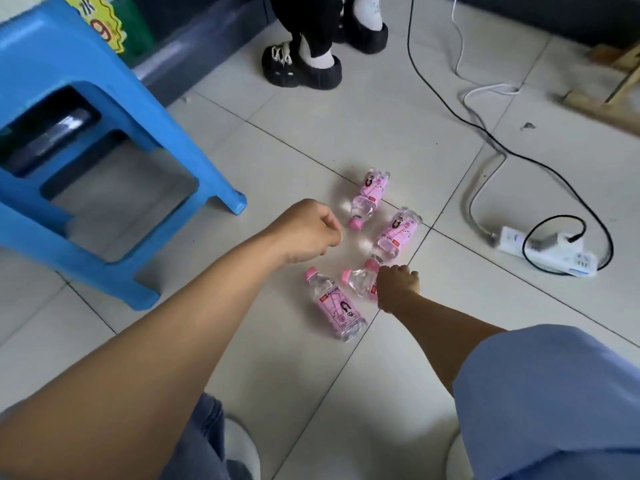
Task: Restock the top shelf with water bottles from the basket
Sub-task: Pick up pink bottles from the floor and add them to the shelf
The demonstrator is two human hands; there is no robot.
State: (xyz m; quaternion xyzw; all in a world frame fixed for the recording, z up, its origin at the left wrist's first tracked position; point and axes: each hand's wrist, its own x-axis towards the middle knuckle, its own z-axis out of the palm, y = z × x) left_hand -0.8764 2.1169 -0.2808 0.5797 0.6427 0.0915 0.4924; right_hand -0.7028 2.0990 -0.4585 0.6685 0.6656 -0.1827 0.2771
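At the far left we see a bright blue plastic stool (pixel 86 161) standing on the pale tiled floor (pixel 346 126). Just right of its near leg, our left hand (pixel 304 230) hovers above the floor, curled into a loose fist with the fingers pressed together and nothing in it. Below it lies a small clear plastic water bottle with a pink cap and pink label (pixel 334 304), on its side. Beyond the left knuckles a second pink-labelled bottle (pixel 367 199) lies with its cap pointing toward us. Next comes a third bottle (pixel 360 280), also on its side, and our right hand (pixel 398 284) is down on it, fingers closed around its body. Just behind that hand lies a fourth bottle (pixel 396 235), its cap close to the right knuckles. All four bottles lie near one another on the tiles. Farther right, a white power strip (pixel 547 252) sits on the floor with a black cable (pixel 450 109) looping around it.
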